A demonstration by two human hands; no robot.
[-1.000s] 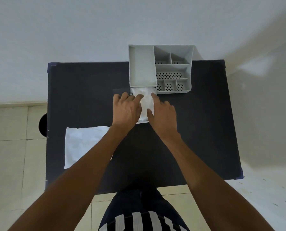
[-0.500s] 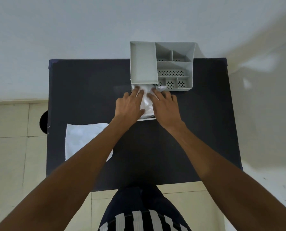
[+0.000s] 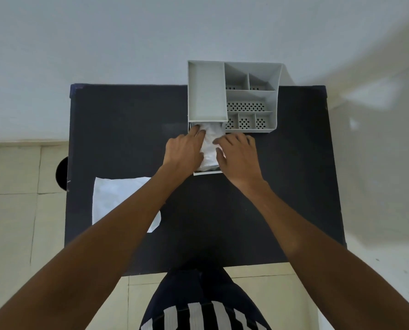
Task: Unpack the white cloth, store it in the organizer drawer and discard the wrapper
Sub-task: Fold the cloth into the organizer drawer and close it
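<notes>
The white cloth (image 3: 209,146) lies bunched inside the pulled-out drawer (image 3: 208,172) of the grey organizer (image 3: 232,96) at the table's far edge. My left hand (image 3: 183,152) presses on the cloth's left side, fingertips reaching under the organizer's front. My right hand (image 3: 239,154) rests on the cloth's right side, fingers spread and thumb on the fabric. The flat white wrapper (image 3: 117,198) lies on the table at the left, partly hidden by my left forearm.
The black table (image 3: 117,129) stands against a pale wall. The organizer has one large tray and several small perforated compartments. A dark round object (image 3: 62,173) shows on the tiled floor beyond the table's left edge.
Both hands have moved forward, pushing the cloth farther into the drawer under the organizer. My right hand has shifted to the right side of the cloth. The wrapper has not moved.
</notes>
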